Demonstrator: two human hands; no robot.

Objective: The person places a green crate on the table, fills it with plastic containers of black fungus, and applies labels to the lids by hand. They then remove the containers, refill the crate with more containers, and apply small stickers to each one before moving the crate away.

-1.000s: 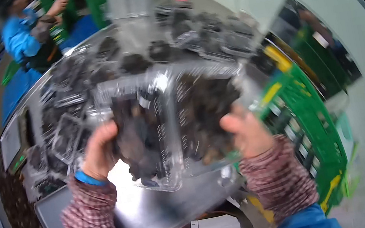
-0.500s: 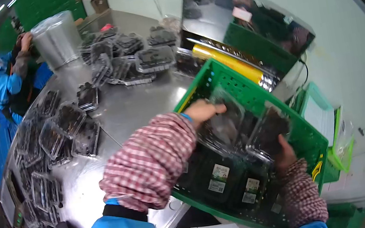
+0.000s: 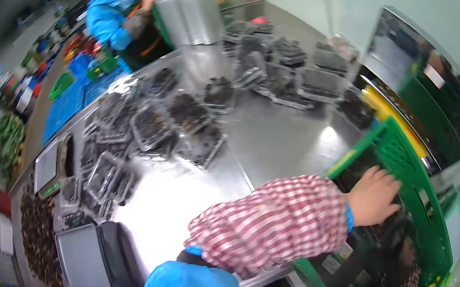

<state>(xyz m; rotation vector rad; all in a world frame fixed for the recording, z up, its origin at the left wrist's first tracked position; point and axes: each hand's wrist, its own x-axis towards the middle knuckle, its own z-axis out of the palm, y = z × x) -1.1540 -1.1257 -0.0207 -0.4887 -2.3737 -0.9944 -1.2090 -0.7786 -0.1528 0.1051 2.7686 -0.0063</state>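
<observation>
My left hand [image 3: 374, 195] reaches over the green crate [image 3: 425, 202], its fingers spread and the palm down. It lies on or just above the dark-filled plastic boxes in there; contact is hard to make out. Lower in the crate, my right hand [image 3: 407, 252] is mostly in shadow beside a dark box [image 3: 392, 235]; its fingers are blurred. Labelled boxes [image 3: 330, 264] line the crate's near side. Several clear plastic boxes [image 3: 151, 126] with dark pieces inside lie on the metal table, and more boxes [image 3: 317, 83] are stacked farther back.
A co-worker in a blue jacket [image 3: 111, 20] stands across the metal table [image 3: 270, 149], hands at a tall stack of clear plastic containers [image 3: 190, 16]. A grey scale-like device [image 3: 83, 259] stands near left. Behind the crate are a yellow roll [image 3: 393, 116] and a reflective panel [image 3: 432, 79].
My view has swung left, so the crate appears lower right. My left hand has let go of the plastic box it gripped and spread its fingers; my right hand has gone deeper into the crate.
</observation>
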